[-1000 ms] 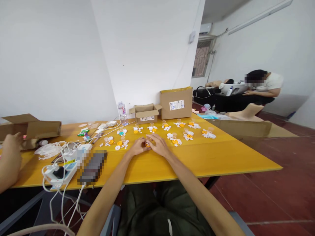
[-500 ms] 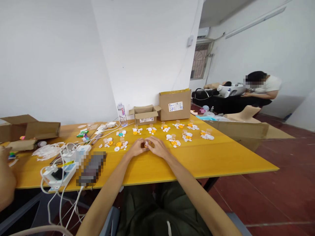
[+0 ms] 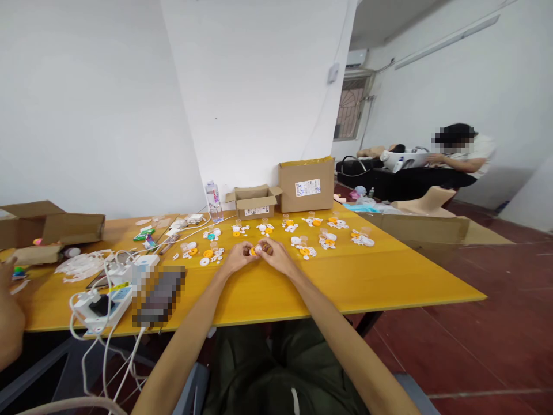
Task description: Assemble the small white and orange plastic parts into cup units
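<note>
My left hand and my right hand meet at the middle of the yellow table. Together their fingertips pinch a small orange and white plastic part just above the tabletop. Small groups of orange, white and teal plastic pieces lie in rows beyond my hands, some with tiny clear cups. More such groups spread toward the right.
Two cardboard boxes and a water bottle stand at the far edge. A power strip with white cables and a dark device lie left. Another person's hand is at far left. A seated person works at the back right.
My fingers have shifted slightly around the small part, which now shows more between the fingertips. The other person's hand at left pulled back from the open box toward the table's near edge.
</note>
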The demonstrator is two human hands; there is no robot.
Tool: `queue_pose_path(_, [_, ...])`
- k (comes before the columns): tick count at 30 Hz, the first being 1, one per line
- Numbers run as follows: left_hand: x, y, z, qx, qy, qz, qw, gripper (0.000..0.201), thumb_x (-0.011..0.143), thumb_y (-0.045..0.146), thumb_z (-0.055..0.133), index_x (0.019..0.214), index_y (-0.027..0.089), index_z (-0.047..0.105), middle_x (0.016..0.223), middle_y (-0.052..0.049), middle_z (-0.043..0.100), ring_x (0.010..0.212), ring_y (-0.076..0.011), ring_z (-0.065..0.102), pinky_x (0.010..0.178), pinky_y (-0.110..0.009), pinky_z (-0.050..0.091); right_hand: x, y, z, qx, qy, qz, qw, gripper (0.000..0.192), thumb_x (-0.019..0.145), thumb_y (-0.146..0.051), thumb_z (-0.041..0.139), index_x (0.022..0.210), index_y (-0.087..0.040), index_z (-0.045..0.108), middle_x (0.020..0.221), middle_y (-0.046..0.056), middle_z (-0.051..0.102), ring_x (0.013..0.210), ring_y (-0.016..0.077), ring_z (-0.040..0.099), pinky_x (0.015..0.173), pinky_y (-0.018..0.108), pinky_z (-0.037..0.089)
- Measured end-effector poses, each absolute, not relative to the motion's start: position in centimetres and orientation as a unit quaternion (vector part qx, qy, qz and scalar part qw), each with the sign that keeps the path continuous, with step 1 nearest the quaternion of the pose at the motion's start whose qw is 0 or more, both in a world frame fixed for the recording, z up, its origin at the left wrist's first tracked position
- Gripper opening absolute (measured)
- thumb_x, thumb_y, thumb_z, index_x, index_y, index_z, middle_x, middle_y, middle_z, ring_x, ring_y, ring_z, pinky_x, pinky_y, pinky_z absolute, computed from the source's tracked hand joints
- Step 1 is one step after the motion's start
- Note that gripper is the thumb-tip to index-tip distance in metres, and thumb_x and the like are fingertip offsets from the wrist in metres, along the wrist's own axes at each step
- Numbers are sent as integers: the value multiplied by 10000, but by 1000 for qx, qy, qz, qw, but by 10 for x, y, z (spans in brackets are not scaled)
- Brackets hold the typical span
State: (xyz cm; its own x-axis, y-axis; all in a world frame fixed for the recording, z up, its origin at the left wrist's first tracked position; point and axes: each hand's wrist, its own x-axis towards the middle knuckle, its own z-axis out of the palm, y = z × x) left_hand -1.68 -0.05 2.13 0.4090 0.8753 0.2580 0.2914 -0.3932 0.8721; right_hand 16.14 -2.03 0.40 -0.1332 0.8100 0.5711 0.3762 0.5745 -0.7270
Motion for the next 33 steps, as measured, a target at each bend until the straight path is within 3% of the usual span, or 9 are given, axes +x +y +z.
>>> queue_pose_path(3, [-18, 2, 22, 714, 381, 395, 435, 394, 595, 385, 871, 834, 168, 646, 780, -8, 694, 745, -160, 657, 748, -293, 531, 162, -16, 3, -407, -703, 262, 521, 181, 774, -358, 667, 898, -227, 643, 846, 11, 708, 685, 161, 629, 660, 289, 518])
queue_pose_path(8, [-20, 4, 24, 696, 376, 406, 457, 380, 570, 344, 887, 832, 174, 671, 801, -22, 732, 803, -186, 702, 818, -329, 558, 164, -10, 1, -390, -684, 311, 532, 230, 736, -401, 714, 858, -219, 644, 842, 21, 709, 785, 191, 658, 708, 311, 535])
queue_pose_path(19, [-19, 3, 28, 675, 380, 416, 476, 364, 542, 367, 897, 816, 185, 742, 809, -27, 769, 863, -216, 715, 902, -364, 552, 168, -9, 2, -384, -680, 336, 526, 255, 710, -416, 741, 822, -211, 640, 827, 22, 705, 790, 197, 659, 732, 331, 539])
queue_pose_path(28, [-24, 4, 25, 677, 392, 393, 484, 426, 639, 350, 840, 1027, 183, 782, 796, -25, 771, 804, -205, 690, 844, -366, 547, 170, -14, 7, -399, -691, 317, 512, 256, 724, -436, 733, 797, -203, 656, 810, 24, 714, 757, 185, 650, 721, 322, 531])
queue_pose_path(33, [-24, 4, 25, 680, 386, 390, 486, 427, 657, 358, 829, 1041, 176, 785, 761, -23, 762, 802, -202, 675, 830, -350, 543, 170, -13, 5, -402, -697, 301, 512, 260, 752, -450, 713, 802, -199, 669, 806, 24, 720, 756, 179, 649, 716, 311, 525])
